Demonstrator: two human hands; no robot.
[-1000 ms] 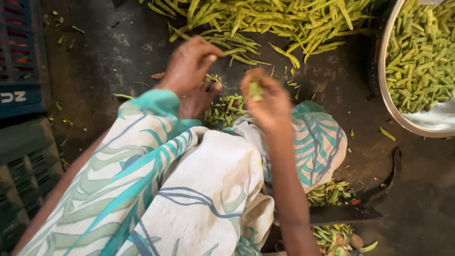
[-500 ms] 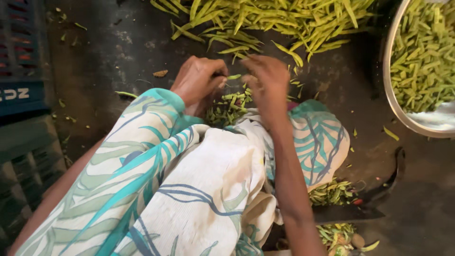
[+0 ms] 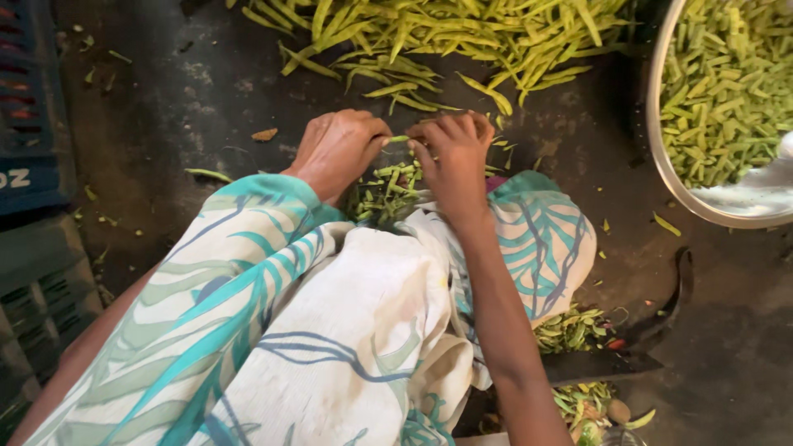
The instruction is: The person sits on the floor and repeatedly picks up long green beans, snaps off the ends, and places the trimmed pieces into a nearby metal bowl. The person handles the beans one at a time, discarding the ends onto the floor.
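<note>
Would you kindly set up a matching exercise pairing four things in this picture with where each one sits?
Things:
1. pile of whole green beans
2. metal bowl of cut bean pieces
3. blue crate
4. single bean

Places:
A. left edge of the view
B. between the left hand and right hand
C. top of the view, on the dark floor
D. upper right corner

Pairs: 1-C, 2-D, 3-A, 4-B
</note>
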